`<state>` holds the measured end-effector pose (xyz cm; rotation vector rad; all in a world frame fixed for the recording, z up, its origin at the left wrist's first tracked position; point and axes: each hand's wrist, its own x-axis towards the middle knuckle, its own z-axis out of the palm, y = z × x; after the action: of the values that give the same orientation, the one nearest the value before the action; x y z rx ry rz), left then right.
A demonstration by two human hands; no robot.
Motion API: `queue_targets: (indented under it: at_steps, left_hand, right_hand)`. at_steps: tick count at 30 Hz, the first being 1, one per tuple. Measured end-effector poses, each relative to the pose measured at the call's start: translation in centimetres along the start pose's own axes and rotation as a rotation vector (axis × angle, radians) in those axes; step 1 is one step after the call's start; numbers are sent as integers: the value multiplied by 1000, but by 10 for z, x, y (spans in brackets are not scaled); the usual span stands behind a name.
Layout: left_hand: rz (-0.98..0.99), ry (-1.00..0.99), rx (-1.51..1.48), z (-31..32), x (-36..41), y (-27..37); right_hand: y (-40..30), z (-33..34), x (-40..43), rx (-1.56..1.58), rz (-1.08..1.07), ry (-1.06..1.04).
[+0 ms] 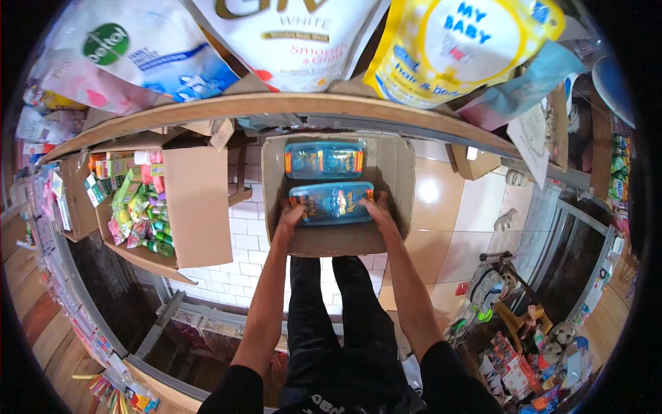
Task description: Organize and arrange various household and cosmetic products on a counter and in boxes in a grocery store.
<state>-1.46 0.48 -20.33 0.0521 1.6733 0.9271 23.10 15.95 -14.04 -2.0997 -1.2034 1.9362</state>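
Below me stands an open cardboard box (401, 181) with two packs in translucent blue plastic, rounded at the corners. The nearer blue pack (331, 204) bears printed writing and has orange parts at both ends. My left hand (290, 213) grips its left end, and my right hand (379, 209) grips its right end, both reaching inside the box walls. Just beyond it, apart by a narrow gap, lies the farther blue pack (324, 159), untouched. The fingers are partly hidden behind the ends of the nearer pack.
A wooden shelf edge (310, 105) crosses above the box, bearing several body-wash pouches (295, 46). On the left, another carton (199, 207) holds bottles and packets. To the right are a tiled floor (432, 207), a stroller-like frame (496, 279) and a heap of packaged goods (538, 362).
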Motion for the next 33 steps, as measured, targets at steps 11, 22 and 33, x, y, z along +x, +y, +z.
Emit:
queue_targets:
  at_steps: [11, 22, 33]
  left_hand:
    - [145, 106, -34, 26, -149, 104]
    - [314, 181, -220, 11, -306, 177]
    - [473, 152, -377, -18, -409, 197]
  right_hand:
    - [-49, -26, -107, 233, -344, 126]
    - [-98, -61, -250, 532, -462, -30]
    - [-122, -57, -342, 537, -536, -89]
